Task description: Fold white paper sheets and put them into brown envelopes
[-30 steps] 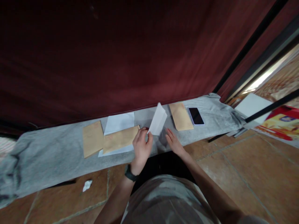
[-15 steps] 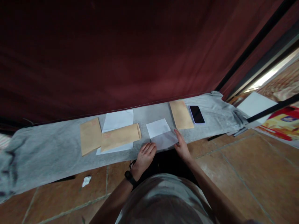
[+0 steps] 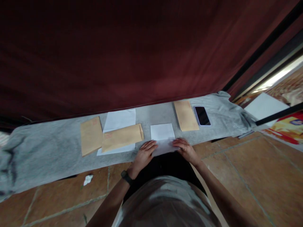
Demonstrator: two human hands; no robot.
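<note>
While the left hand [image 3: 145, 154] and right hand [image 3: 187, 151] rest at opposite sides of a creased sheet of white paper [image 3: 162, 131], the sheet lies at the front edge of a long, narrow bench [image 3: 156, 115]. A straight crosswise crease separates its bright, flat rear panel from a greyer front panel. Each hand's fingers lie close together, slightly bent over the sheet's margin; whether the thumbs pinch it cannot be told.

Soft grey cloth [image 3: 47, 148] covers the bench, bunched at both ends. Left of the sheet, an oblong brown paper envelope [image 3: 121, 137] overlies smooth white paper [image 3: 120, 119]; a second envelope [image 3: 91, 135] adjoins it toward the left end. Toward the right end, near the rear edge, a rectangular envelope [image 3: 186, 116] lies beside a glossy black-screened phone [image 3: 202, 116] with rounded corners.
</note>
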